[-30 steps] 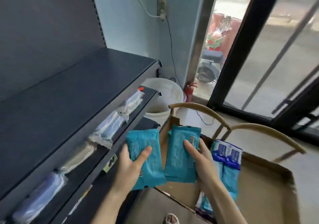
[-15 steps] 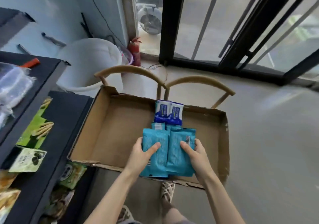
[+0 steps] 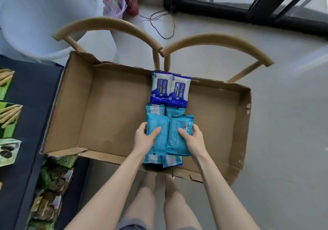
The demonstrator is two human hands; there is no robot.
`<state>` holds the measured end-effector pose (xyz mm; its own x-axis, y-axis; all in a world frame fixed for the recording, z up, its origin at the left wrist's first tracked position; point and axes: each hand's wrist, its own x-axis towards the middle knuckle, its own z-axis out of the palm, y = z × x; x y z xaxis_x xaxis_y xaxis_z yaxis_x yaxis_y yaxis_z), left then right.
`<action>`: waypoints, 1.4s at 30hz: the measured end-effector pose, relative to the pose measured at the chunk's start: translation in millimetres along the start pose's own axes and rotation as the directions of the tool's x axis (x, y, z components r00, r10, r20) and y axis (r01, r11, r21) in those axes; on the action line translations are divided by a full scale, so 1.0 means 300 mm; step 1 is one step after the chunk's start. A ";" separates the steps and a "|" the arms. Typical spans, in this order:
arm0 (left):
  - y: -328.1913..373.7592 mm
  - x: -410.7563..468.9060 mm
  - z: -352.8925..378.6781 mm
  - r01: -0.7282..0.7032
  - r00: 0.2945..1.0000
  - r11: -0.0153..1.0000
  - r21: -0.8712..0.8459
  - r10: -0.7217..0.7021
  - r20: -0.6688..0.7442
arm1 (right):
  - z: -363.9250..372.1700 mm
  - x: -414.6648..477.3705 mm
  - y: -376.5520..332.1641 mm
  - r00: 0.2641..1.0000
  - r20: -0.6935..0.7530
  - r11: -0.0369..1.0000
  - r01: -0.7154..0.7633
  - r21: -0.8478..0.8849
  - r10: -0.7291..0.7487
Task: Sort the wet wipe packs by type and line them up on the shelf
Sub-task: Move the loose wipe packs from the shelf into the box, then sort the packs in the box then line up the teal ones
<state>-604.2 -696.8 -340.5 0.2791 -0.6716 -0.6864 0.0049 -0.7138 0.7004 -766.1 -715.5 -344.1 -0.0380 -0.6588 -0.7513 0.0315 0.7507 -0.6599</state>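
My left hand point(image 3: 145, 138) grips a teal wet wipe pack point(image 3: 158, 134) and my right hand point(image 3: 192, 139) grips a second teal pack point(image 3: 179, 135), side by side, low over the open cardboard box point(image 3: 106, 109). Under them lie more teal packs point(image 3: 154, 109), their ends showing above and below my hands. Two blue-and-white 75% alcohol wipe packs point(image 3: 169, 89) lie flat against the box's far wall. The dark shelf point(image 3: 26, 105) runs along the left edge.
The box rests on two wooden chairs point(image 3: 213, 40) with curved backs. Green snack packets point(image 3: 53, 180) fill the lower shelves at left. A white bucket point(image 3: 44, 16), a red extinguisher point(image 3: 131, 0) and a loose cable point(image 3: 159, 22) sit on the floor beyond.
My view swung from the shelf down to the box. Both hands carried the two teal packs from beside the shelf down over the packs in the box.
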 end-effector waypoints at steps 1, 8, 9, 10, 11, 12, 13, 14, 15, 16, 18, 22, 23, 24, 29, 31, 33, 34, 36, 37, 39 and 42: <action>-0.013 0.051 0.007 -0.010 1.000 1.000 0.010 0.010 -0.013 | 0.014 0.047 0.010 1.000 -0.010 1.000 0.010 -0.009 -0.010; -0.125 0.371 0.032 -0.036 0.999 0.996 0.084 0.038 -0.026 | 0.108 0.344 0.113 0.981 -0.136 0.971 0.111 -0.210 -0.141; -0.140 0.389 0.040 -0.057 0.997 0.990 0.130 0.062 -0.036 | 0.117 0.363 0.124 0.968 -0.167 0.946 0.133 -0.296 -0.188; -0.164 0.404 0.048 -0.081 0.993 0.975 0.205 0.096 -0.064 | 0.129 0.380 0.143 0.951 -0.192 0.910 0.152 -0.386 -0.241; -0.190 0.417 0.055 -0.097 0.986 0.952 0.292 0.131 -0.100 | 0.144 0.394 0.165 0.931 -0.214 0.862 0.165 -0.479 -0.297; -0.210 0.420 0.064 -0.124 0.976 0.928 0.351 0.178 -0.127 | 0.154 0.402 0.187 0.912 -0.224 0.816 0.172 -0.552 -0.344; -0.232 0.422 0.069 -0.150 0.969 0.915 0.375 0.212 -0.129 | 0.161 0.401 0.202 0.904 -0.225 0.789 0.172 -0.590 -0.365; -0.256 0.428 0.073 -0.166 0.970 0.914 0.371 0.219 -0.106 | 0.163 0.404 0.221 0.904 -0.214 0.781 0.178 -0.598 -0.371; -0.270 0.431 0.074 -0.165 0.978 0.925 0.342 0.199 -0.067 | 0.161 0.408 0.238 0.910 -0.188 0.782 0.195 -0.592 -0.369; -0.289 0.439 0.073 -0.156 0.985 0.943 0.294 0.170 -0.026 | 0.157 0.412 0.250 0.916 -0.161 0.785 0.214 -0.581 -0.369; -0.304 0.448 0.065 -0.127 0.992 0.965 0.230 0.126 0.019 | 0.147 0.420 0.262 0.921 -0.132 0.779 0.228 -0.584 -0.368; -0.291 0.442 0.056 -0.126 0.992 0.941 0.313 0.122 0.033 | 0.138 0.413 0.253 0.917 -0.160 0.706 0.160 -0.690 -0.365; -0.287 0.436 0.054 -0.129 0.991 0.923 0.364 0.133 0.013 | 0.139 0.404 0.248 0.911 -0.181 0.682 0.135 -0.718 -0.371; -0.282 0.429 0.052 -0.136 0.987 0.901 0.413 0.158 -0.020 | 0.141 0.397 0.243 0.900 -0.198 0.663 0.123 -0.739 -0.388; -0.255 0.398 0.058 -0.132 0.952 0.890 0.437 0.237 -0.194 | 0.149 0.393 0.221 0.866 -0.255 0.675 0.122 -0.727 -0.431; -0.239 0.395 0.066 -0.122 0.946 0.911 0.395 0.227 -0.232 | 0.148 0.403 0.212 0.876 -0.249 0.697 0.128 -0.706 -0.414; -0.223 0.391 0.070 -0.102 0.947 0.928 0.358 0.201 -0.252 | 0.141 0.407 0.203 0.897 -0.239 0.743 0.134 -0.656 -0.372; -0.216 0.389 0.069 -0.085 0.951 0.937 0.338 0.178 -0.254 | 0.140 0.403 0.199 0.908 -0.230 0.771 0.141 -0.621 -0.351; -0.205 0.380 0.065 -0.048 0.962 0.959 0.279 0.119 -0.246 | 0.140 0.387 0.185 0.927 -0.210 0.829 0.157 -0.537 -0.312; -0.195 0.372 0.062 -0.033 0.968 0.972 0.232 0.088 -0.234 | 0.140 0.376 0.176 0.935 -0.209 0.862 0.158 -0.481 -0.288; -0.183 0.360 0.054 -0.007 0.982 0.992 0.130 0.031 -0.187 | 0.137 0.355 0.154 0.950 -0.208 0.927 0.150 -0.345 -0.231; -0.165 0.343 0.026 -0.011 0.993 1.000 0.023 0.014 -0.118 | 0.130 0.329 0.117 0.968 -0.170 0.973 0.156 -0.167 -0.184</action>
<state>-583.1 -732.1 -447.3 0.3904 -0.6532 -0.6488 -0.0199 -0.7106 0.7034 -729.9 -756.2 -441.7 -0.2129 -0.7678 -0.6043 -0.1423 0.6362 -0.7583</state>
